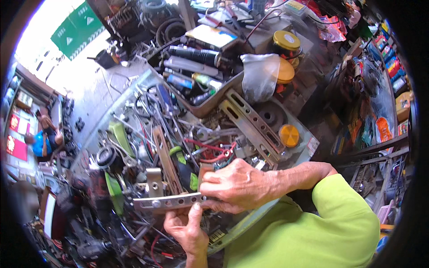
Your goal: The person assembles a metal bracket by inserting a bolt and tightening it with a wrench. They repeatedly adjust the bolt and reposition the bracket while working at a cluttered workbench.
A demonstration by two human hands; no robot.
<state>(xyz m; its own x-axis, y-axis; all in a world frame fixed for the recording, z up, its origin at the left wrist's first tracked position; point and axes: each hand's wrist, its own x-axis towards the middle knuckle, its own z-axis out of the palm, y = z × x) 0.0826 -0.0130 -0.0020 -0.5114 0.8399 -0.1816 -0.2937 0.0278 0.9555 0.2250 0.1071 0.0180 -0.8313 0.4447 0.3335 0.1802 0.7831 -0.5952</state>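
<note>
A curved steel bracket (178, 200) with a row of round holes is held level above a heap of tools. An upright metal tab (154, 182) rises from its left part, beside a bolt head. My left hand (187, 228) pinches the bracket from below, thumb against its front face. At the bracket's right end, my right hand (236, 186) is closed round the metal, and its fingers hide whatever fastener may be there. Just behind lie a long rusty metal bar (165, 158) and a black-and-green handled tool (184, 167).
Slotted metal brackets (252, 125) and an amber reflector (289, 136) lie to the right. Farther back stand a crowded metal tray (196, 110) and a yellow-lidded jar (287, 41). A power drill (87, 243) lies near left. Another person (44, 138) sits at far left.
</note>
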